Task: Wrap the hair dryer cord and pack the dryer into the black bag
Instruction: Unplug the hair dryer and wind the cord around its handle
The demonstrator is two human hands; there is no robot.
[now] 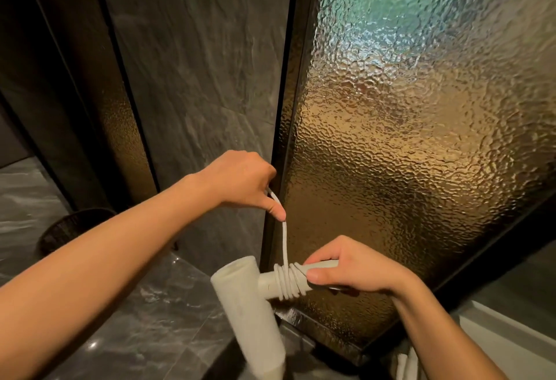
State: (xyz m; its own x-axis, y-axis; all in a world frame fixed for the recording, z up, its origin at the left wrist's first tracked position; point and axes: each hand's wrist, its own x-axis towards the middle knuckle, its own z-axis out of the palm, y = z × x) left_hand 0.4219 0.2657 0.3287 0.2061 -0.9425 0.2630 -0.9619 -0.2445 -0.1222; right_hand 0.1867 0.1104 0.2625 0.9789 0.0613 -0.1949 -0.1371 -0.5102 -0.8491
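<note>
- The white hair dryer [246, 313] is sitting low in the centre of the frame, its barrel pointing down toward the bottom edge and its handle sticking out to the right.
- The right hand [355, 271] is gripping the far end of that handle, fingers curling over the top and thumb pressing along the near side, so its grip is clamped on the dryer.
- The white cord [285, 241] is lying in several snug turns around the handle, just beside the right thumb, and one strand is rising straight up from the coils.
- The left hand [243, 181] is hovering above the dryer at mid-frame, pinching that strand between thumb and curled fingers and holding it taut; its grip is closed on the cord.
- A dark woven basket [75, 229] is showing at the left edge, behind the left forearm.
- A grey marble tabletop [150, 319] is filling the lower left.
- A textured glass panel [421, 139] is glowing amber and teal across the right half.
</note>
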